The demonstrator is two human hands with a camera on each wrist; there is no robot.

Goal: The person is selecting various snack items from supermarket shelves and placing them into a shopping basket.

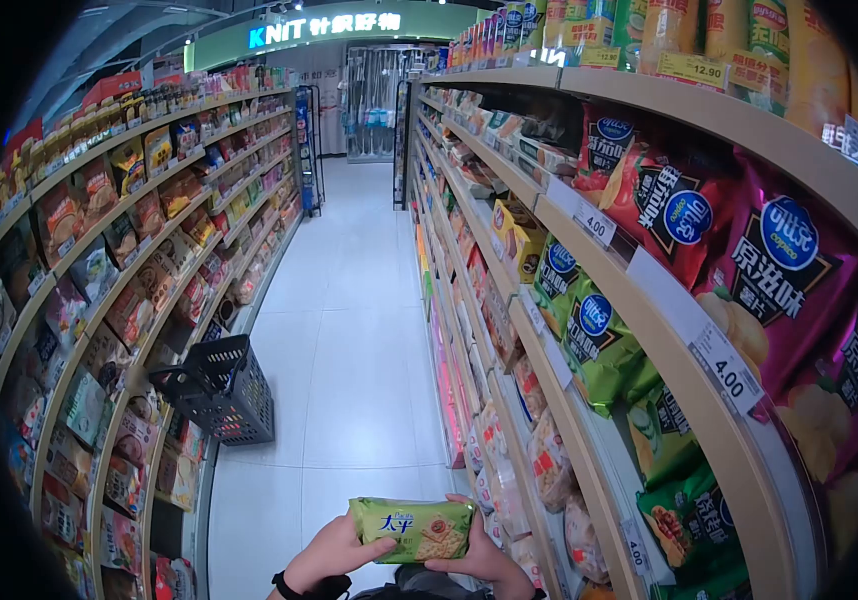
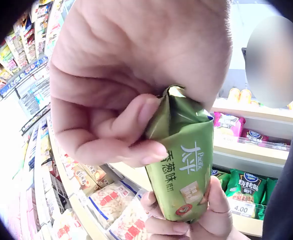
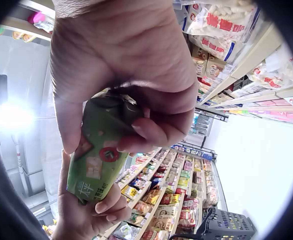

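A person stands in a narrow shop aisle, holding a green cracker packet (image 1: 413, 529) level in front of them, low at the bottom of the head view, with both hands. The left hand (image 1: 332, 553) grips the packet's left end: its fingers are curled, and in the left wrist view the thumb (image 2: 117, 151) and bent fingers pinch the crimped end of the packet (image 2: 182, 165). The right hand (image 1: 481, 555) holds the other end; in the right wrist view its fingers (image 3: 156, 131) wrap over the top of the packet (image 3: 95, 160) and the thumb runs down its side. Neither hand is loose; both are closed around the packet, one at each end, and the packet hangs in the air between them, touching no shelf. A dark band (image 1: 286, 585) circles the left wrist. On the right, close beside the hands, runs a long set of shelves (image 1: 589, 330) packed with snack bags, purple and green crisp bags (image 1: 604, 345) among them, with white price tags (image 1: 728, 368) on the shelf edges. On the left, another run of shelves (image 1: 139, 290) holds more packaged food. A dark shopping basket (image 1: 217, 388) sits on the pale tiled floor (image 1: 349, 340) against the left shelves, well apart from the hands. A green sign (image 1: 329, 28) hangs at the far end of the aisle.
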